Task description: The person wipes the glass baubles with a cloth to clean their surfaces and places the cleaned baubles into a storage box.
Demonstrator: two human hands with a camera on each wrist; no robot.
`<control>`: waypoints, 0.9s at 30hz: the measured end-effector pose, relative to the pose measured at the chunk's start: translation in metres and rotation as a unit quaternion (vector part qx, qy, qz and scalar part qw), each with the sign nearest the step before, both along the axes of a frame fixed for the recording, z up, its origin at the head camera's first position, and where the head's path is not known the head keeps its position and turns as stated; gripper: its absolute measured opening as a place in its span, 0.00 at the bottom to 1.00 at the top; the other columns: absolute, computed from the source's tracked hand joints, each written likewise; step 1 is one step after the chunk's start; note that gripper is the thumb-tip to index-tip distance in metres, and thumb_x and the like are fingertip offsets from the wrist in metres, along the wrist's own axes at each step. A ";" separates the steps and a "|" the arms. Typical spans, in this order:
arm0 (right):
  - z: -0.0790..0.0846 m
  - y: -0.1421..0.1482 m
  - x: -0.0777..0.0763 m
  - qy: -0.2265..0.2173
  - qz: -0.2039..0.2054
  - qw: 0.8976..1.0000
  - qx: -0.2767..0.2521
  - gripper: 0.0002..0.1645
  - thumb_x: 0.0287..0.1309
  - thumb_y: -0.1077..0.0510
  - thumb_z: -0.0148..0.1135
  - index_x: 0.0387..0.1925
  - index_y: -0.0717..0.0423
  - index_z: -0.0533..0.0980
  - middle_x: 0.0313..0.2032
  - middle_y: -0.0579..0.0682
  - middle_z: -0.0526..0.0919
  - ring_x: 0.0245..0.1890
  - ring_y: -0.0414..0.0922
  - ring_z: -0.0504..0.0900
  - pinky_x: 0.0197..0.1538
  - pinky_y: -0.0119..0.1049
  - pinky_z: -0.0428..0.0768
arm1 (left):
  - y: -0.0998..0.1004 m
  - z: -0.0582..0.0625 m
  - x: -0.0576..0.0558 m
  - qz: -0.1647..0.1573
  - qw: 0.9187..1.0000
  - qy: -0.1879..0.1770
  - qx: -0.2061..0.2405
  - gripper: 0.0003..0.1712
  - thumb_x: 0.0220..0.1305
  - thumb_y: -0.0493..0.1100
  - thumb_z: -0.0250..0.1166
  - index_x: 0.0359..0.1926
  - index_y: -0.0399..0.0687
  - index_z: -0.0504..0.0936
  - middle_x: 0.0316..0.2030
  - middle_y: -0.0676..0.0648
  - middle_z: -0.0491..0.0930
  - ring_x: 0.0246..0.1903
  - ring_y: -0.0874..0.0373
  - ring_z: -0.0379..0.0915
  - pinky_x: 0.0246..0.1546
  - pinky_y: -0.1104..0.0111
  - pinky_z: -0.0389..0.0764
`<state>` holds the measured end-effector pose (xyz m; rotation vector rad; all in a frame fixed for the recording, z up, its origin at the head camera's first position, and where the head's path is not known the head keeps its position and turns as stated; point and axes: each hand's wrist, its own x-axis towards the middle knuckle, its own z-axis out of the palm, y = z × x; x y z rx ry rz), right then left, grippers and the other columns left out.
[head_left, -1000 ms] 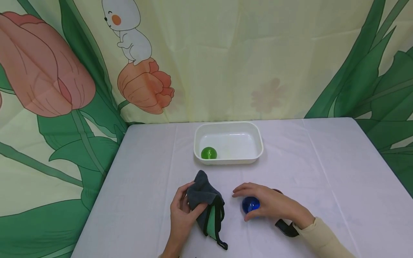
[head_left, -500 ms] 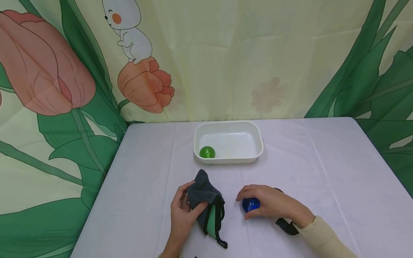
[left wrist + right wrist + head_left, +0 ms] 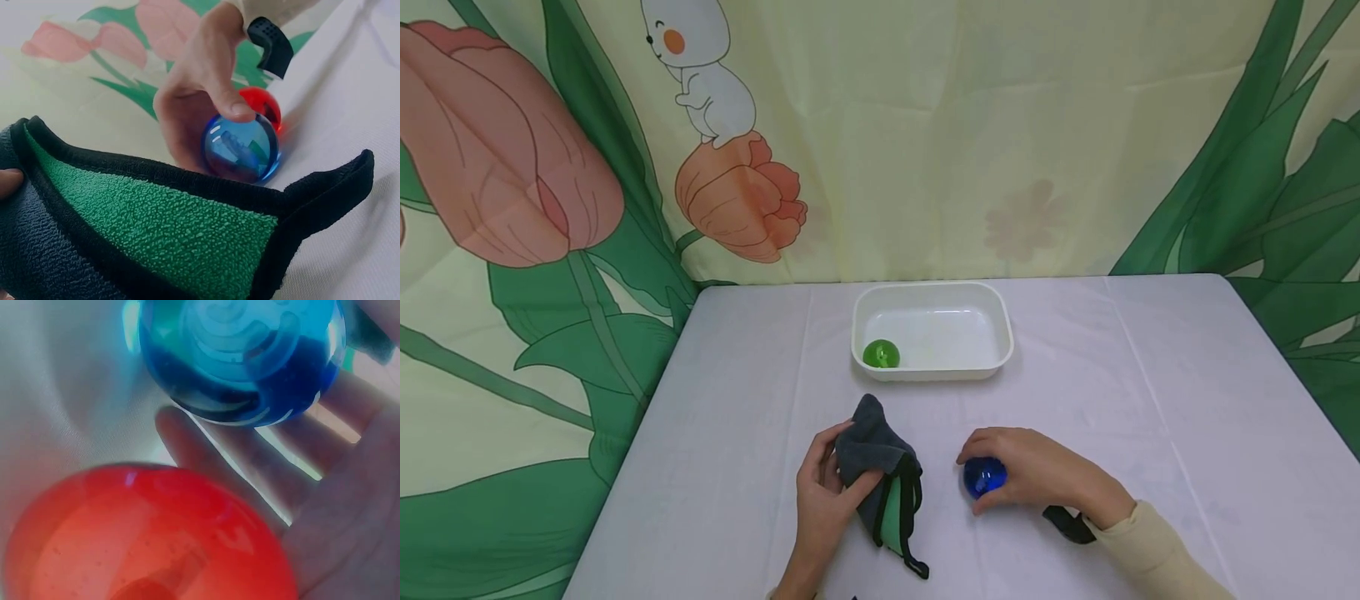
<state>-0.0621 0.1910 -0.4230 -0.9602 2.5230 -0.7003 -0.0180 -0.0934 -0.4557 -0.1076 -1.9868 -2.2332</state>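
Left of the middle of the white-covered worktop point(image 3: 722, 400), the left hand point(image 3: 827, 492) pinches a dark grey cloth point(image 3: 868, 450) with a green inner face and black edging between thumb and fingers. Near the middle of the far edge stands a white tray point(image 3: 951, 333), a green ball point(image 3: 881, 354) in its near left corner. Farther right, about midway between the worktop's side edges, a blue ball point(image 3: 984, 477) sits within the curled thumb and fingers of the right hand point(image 3: 1045, 467), with a red ball point(image 3: 150, 544) beside its palm.
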 end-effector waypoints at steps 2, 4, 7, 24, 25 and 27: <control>0.001 0.001 0.000 -0.008 -0.004 1.000 0.004 0.30 0.45 0.36 0.76 0.49 0.44 0.82 0.46 0.36 0.81 0.46 0.37 0.80 0.51 0.41 0.84 | 0.000 0.000 0.000 -0.002 1.000 0.000 0.001 0.37 0.47 0.24 0.74 0.60 0.40 0.74 0.58 0.40 0.74 0.57 0.54 0.77 0.60 0.71 0.76; 0.001 0.002 -0.001 -0.017 -0.006 1.000 0.003 0.31 0.45 0.36 0.76 0.49 0.45 0.82 0.46 0.36 0.82 0.46 0.38 0.80 0.51 0.40 0.84 | 0.000 0.000 -0.001 -0.004 1.000 -0.001 0.003 0.37 0.47 0.23 0.74 0.60 0.40 0.74 0.58 0.40 0.74 0.57 0.54 0.77 0.60 0.71 0.76; -0.001 0.002 -0.001 -0.029 -0.014 0.999 0.001 0.29 0.46 0.39 0.76 0.49 0.46 0.82 0.45 0.36 0.82 0.45 0.36 0.80 0.50 0.39 0.84 | 0.000 0.001 -0.001 -0.004 1.000 -0.002 0.002 0.37 0.47 0.23 0.74 0.60 0.40 0.74 0.58 0.40 0.74 0.56 0.54 0.77 0.60 0.71 0.76; -0.001 -0.004 0.001 0.028 -0.052 0.997 -0.041 0.24 0.54 0.45 0.73 0.50 0.51 0.82 0.47 0.41 0.83 0.47 0.38 0.81 0.49 0.37 0.85 | -0.001 0.001 -0.003 -0.007 1.000 0.000 -0.001 0.37 0.48 0.24 0.74 0.60 0.41 0.74 0.58 0.40 0.74 0.56 0.53 0.77 0.60 0.70 0.76; -0.001 -0.004 0.001 0.033 -0.054 0.997 -0.045 0.24 0.54 0.45 0.73 0.50 0.52 0.82 0.47 0.41 0.84 0.46 0.38 0.82 0.48 0.37 0.85 | -0.001 0.001 -0.004 -0.008 1.000 0.002 -0.001 0.37 0.48 0.24 0.74 0.60 0.40 0.74 0.58 0.40 0.74 0.56 0.53 0.77 0.60 0.70 0.77; -0.001 -0.004 0.000 0.038 -0.060 0.996 -0.054 0.25 0.53 0.45 0.73 0.49 0.52 0.82 0.47 0.40 0.84 0.46 0.38 0.81 0.47 0.36 0.85 | -0.001 0.001 -0.004 -0.010 1.000 0.004 -0.001 0.37 0.47 0.24 0.74 0.61 0.40 0.74 0.58 0.39 0.74 0.56 0.53 0.77 0.60 0.70 0.77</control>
